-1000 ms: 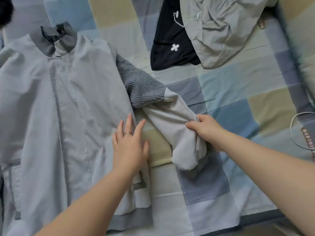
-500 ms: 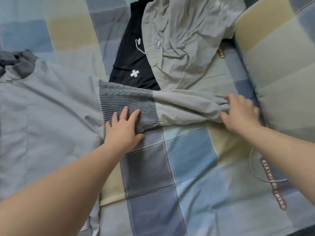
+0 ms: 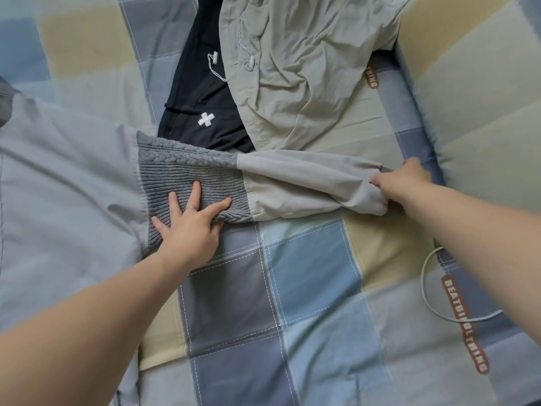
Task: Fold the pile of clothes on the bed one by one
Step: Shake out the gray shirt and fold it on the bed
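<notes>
Head view: my gray jacket [image 3: 64, 177] lies flat on the bed [image 3: 307, 288], left side, w/ its sleeve [image 3: 292, 183] stretched straight out to the right. Sleeve is knit near the shoulder, smooth at the end. My L hand [image 3: 190, 227] lies flat on the knit, fingers spread. My R hand [image 3: 407, 183] pinches the sleeve end. 3 clothes: jacket, black top [image 3: 199, 98], tan one [image 3: 307, 68]. 2 hands, 1 cord [image 3: 423, 276].

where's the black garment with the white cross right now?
Head view, top centre: the black garment lies partly under the crumpled khaki garment on its right, just beyond the jacket's knit sleeve panel.
</notes>
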The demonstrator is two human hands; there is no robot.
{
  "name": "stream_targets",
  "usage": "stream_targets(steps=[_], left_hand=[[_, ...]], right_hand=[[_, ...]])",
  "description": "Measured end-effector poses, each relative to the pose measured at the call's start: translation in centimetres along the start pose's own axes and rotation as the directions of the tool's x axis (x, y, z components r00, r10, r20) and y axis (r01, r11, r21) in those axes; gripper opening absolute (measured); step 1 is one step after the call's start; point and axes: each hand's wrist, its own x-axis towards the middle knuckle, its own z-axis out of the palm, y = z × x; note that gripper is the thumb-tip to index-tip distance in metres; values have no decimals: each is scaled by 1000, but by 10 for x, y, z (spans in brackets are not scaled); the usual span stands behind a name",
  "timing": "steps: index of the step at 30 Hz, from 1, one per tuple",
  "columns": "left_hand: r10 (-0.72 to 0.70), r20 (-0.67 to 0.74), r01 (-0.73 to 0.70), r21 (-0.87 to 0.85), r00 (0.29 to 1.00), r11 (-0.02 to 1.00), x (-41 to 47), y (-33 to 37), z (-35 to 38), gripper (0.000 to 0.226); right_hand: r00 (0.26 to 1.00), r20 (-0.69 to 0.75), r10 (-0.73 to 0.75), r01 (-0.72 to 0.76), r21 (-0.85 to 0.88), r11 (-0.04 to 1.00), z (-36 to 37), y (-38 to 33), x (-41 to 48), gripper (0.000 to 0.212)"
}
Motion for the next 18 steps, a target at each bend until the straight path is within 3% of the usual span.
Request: stream_targets(steps=[3,5,9,11,14,16,18], left_hand=[[-6,14,6,10,1000,1000,0,1,-1,44],[-8,21,7,25,1000,1000,-1,0,-1,45],[-30,34,30,-7,999,1000,1,6,-6,48],[-47,39,48,-33,998,998,3,10,-8,52],[-69,50,73,-74,996,995,3,14,-9,58],[-103,47,108,-115,994,988,3,20,-10,57],[-103,-53,95,-136,993,986,2,27,-13,49]], right_hand=[[1000,-9,10,-10,13,1000,-6,10,4,49],[1000,-4,-31,31,134,990,-9,14,6,29],[982,185,-26,-74,513,855,-16,9,3,21],[988,155,-26,-81,639,765,-28,-1,12,14],[994,95,-44,-34,695,719,-54,-20,30,6],[996,91,-14,-50,661,749,-63,-25,38,7],[990,139,36,-111,587,802,-61,-25,43,9]])
